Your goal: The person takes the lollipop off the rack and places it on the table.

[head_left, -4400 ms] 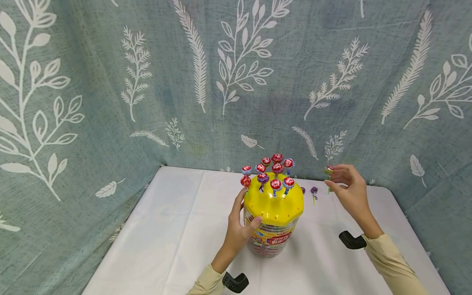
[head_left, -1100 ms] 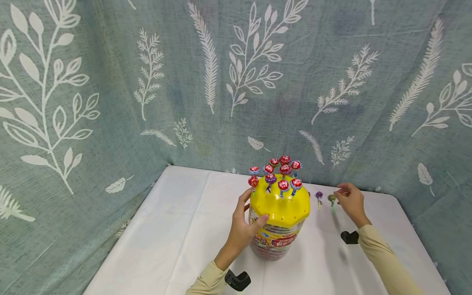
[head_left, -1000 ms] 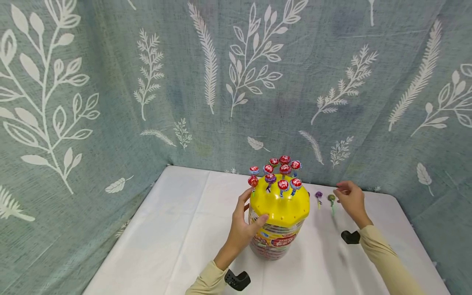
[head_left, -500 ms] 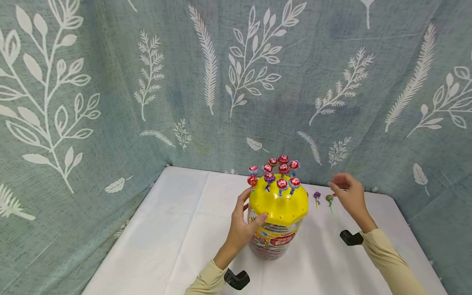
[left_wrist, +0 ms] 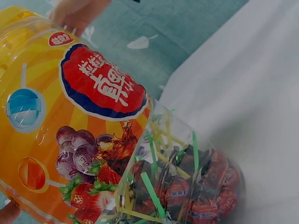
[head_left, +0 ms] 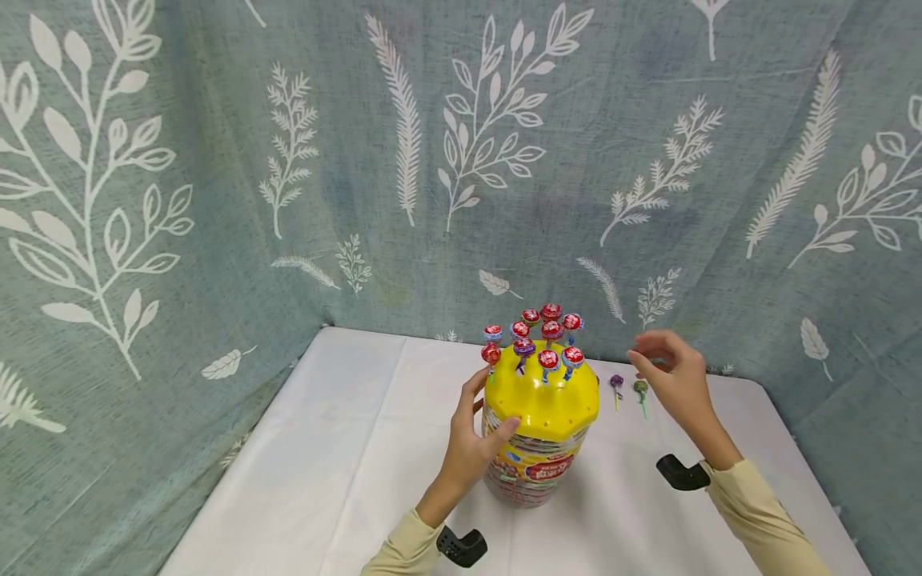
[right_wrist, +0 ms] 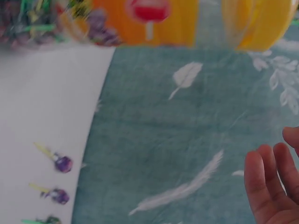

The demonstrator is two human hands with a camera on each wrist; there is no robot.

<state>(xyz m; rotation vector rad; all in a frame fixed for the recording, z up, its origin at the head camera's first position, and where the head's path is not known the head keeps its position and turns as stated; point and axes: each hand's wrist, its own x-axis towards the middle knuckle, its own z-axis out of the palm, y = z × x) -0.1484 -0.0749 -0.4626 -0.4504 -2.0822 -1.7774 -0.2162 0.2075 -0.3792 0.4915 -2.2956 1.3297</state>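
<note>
A clear lollipop jar (head_left: 551,468) with a yellow lid (head_left: 540,412) stands on the table. Several wrapped lollipops (head_left: 548,360) stick up from the lid's rear part, and bare holes show along its front. My left hand (head_left: 468,448) grips the jar's upper left side, thumb on the lid's edge, other fingers partly hidden behind. To the right of the jar my right hand (head_left: 680,384) hangs in the air, fingers loosely curved, holding nothing. Beneath and left of it lie a purple lollipop (head_left: 616,382) and a green lollipop (head_left: 641,387). The right wrist view shows another purple lollipop (right_wrist: 62,164).
A white cloth covers the table (head_left: 346,448). Behind it and at both sides hangs a green leaf-patterned curtain (head_left: 418,160). Through the jar's clear lower part, wrapped lollipops (left_wrist: 217,186) with green and yellow sticks are visible. Each wrist wears a black device (head_left: 680,472).
The right hand, which held the green lollipop at first, has let it go onto the table beside the purple one, then risen and moved left toward the jar. The left hand keeps its grip.
</note>
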